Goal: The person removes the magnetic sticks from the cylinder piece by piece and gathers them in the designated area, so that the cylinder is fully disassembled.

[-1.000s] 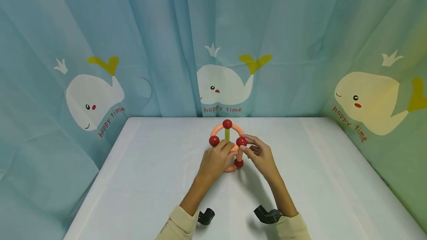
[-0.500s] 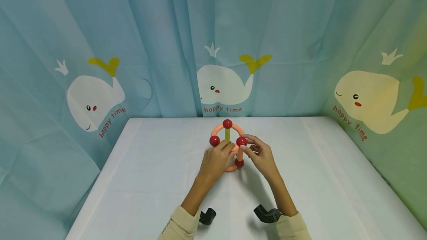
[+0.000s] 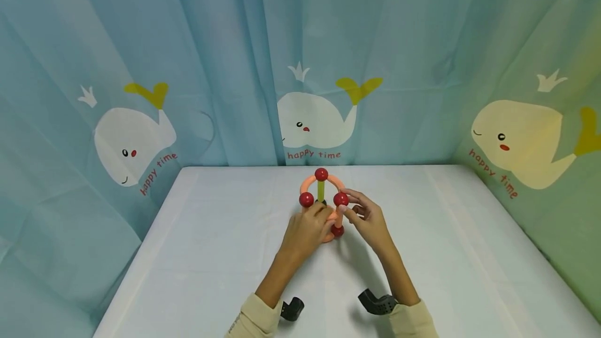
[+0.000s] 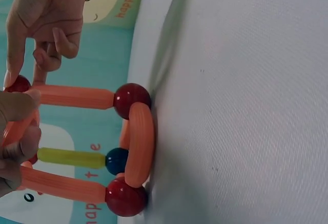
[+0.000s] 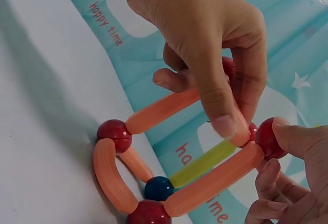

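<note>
A frame of orange rods and red balls stands on the table; a yellow-green rod (image 3: 321,191) rises at its back from a blue ball (image 4: 117,161). My left hand (image 3: 302,233) pinches a curved orange rod (image 4: 16,129) at the top front; the fingers partly cover it. My right hand (image 3: 368,218) holds the top right red ball (image 3: 340,199) between thumb and fingers. Another red ball (image 3: 307,200) sits at the top left, and a third red ball (image 3: 321,174) at the back. Below, a curved orange rod (image 4: 140,144) joins two red balls at the base.
The white table (image 3: 197,254) extends around the frame. A blue curtain (image 3: 225,67) with printed whales hangs behind it and along both sides. Black wrist-camera mounts (image 3: 377,304) jut inward from both sleeves.
My left hand has shifted slightly to the right and down. The frame's top left ball has moved a little right with it. My right hand stays almost still on its ball.
</note>
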`<state>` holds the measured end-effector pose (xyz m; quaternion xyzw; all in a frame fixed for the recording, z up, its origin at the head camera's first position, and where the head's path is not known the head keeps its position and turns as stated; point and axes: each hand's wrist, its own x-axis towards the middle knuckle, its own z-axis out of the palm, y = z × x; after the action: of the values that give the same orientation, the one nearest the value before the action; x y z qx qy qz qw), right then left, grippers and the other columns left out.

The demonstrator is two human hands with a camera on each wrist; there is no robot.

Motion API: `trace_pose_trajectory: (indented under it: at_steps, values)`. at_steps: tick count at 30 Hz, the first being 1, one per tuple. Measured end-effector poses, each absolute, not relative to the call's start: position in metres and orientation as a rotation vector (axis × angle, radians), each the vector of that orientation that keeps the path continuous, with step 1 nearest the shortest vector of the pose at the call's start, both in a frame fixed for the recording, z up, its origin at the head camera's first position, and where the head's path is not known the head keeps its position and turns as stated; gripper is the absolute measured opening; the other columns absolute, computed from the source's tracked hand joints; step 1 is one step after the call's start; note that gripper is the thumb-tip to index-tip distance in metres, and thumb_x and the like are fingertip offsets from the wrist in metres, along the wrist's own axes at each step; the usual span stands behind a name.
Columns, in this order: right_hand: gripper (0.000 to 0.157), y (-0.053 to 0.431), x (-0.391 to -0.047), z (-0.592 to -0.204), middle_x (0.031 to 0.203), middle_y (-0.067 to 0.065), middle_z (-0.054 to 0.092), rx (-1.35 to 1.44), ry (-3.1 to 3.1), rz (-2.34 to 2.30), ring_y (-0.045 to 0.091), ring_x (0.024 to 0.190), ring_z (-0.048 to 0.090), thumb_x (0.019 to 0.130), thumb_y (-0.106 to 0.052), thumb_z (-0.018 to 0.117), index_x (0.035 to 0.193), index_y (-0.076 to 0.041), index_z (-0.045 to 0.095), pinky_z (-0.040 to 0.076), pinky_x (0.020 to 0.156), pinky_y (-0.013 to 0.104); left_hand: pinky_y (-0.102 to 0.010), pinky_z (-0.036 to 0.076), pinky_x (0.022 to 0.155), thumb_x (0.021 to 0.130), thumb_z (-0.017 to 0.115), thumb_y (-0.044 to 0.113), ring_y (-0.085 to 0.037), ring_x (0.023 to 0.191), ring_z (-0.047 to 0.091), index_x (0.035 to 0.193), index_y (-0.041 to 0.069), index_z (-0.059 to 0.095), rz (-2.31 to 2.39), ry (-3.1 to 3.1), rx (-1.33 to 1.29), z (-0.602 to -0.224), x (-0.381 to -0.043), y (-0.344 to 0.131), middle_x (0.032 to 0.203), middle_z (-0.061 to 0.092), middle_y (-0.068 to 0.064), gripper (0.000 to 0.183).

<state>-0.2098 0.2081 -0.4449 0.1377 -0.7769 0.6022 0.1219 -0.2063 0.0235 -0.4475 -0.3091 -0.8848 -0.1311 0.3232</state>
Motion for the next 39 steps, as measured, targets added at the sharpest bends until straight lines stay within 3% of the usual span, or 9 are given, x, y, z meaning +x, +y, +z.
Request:
trace_pose_trajectory:
  at_steps: [6,12,20,25,28,34,39]
  values:
    - [0.04,0.202,-0.201,-0.429,0.113,0.028,0.062,0.43,-2.264,1.778,0.004,0.068,0.058,0.092,0.001,0.063,0.131,0.006,0.055,0.048,0.059,0.02,-0.022,0.051,0.049,0.086,0.075,0.033,-0.01,0.056,0.06,0.107,0.017,0.074,-0.123,-2.324,-0.79,-0.45,-0.208,0.02,0.095,0.069,0.001,0.026]
    - [0.041,0.198,-0.193,-0.417,0.114,0.029,0.062,0.398,-2.286,1.787,0.003,0.069,0.058,0.092,-0.001,0.063,0.132,0.004,0.055,0.049,0.06,0.02,-0.02,0.04,0.041,0.089,0.072,0.026,-0.008,0.05,0.051,0.101,0.019,0.075,0.02,-2.263,-0.799,-0.452,-0.209,0.018,0.091,0.068,0.002,0.014]
    - [0.041,0.196,-0.194,-0.421,0.114,0.027,0.061,0.41,-2.258,1.805,0.004,0.07,0.059,0.092,0.0,0.063,0.132,0.004,0.055,0.05,0.061,0.02,-0.019,0.039,0.041,0.083,0.076,0.043,-0.009,0.046,0.047,0.092,0.019,0.072,-0.062,-2.222,-0.844,-0.452,-0.208,0.015,0.09,0.068,0.003,0.026]
    - [0.048,0.197,-0.193,-0.425,0.114,0.025,0.062,0.435,-2.263,1.769,0.013,0.065,0.057,0.091,0.002,0.064,0.137,0.002,0.05,0.048,0.058,0.021,-0.015,0.041,0.042,0.086,0.074,0.028,-0.005,0.046,0.051,0.089,0.014,0.072,-0.344,-2.095,-0.765,-0.445,-0.209,0.007,0.086,0.062,-0.001,0.014]
    - [0.06,0.2,-0.194,-0.433,0.117,0.025,0.061,0.429,-2.281,1.749,0.019,0.064,0.057,0.09,0.002,0.065,0.145,-0.004,0.043,0.048,0.057,0.023,-0.013,0.035,0.042,0.088,0.071,0.021,-0.004,0.048,0.047,0.097,0.011,0.071,-0.511,-2.072,-0.646,-0.441,-0.21,0.001,0.091,0.058,-0.003,0.013]
    - [0.081,0.212,-0.2,-0.456,0.125,0.02,0.056,0.328,-2.384,1.68,0.014,0.066,0.057,0.089,-0.01,0.071,0.154,-0.023,0.025,0.048,0.058,0.024,-0.011,0.024,0.042,0.093,0.065,0.032,-0.005,0.051,0.035,0.118,0.016,0.067,-0.631,-2.193,-0.512,-0.441,-0.215,-0.009,0.106,0.052,-0.007,0.03]
    - [0.078,0.215,-0.203,-0.472,0.127,0.026,0.056,0.28,-2.62,1.57,0.015,0.069,0.059,0.088,-0.019,0.073,0.151,-0.011,0.029,0.048,0.062,0.023,-0.012,0.027,0.043,0.095,0.062,0.037,-0.005,0.053,0.038,0.124,0.019,0.065,-0.704,-2.294,-0.486,-0.447,-0.217,-0.012,0.111,0.052,-0.007,0.034]
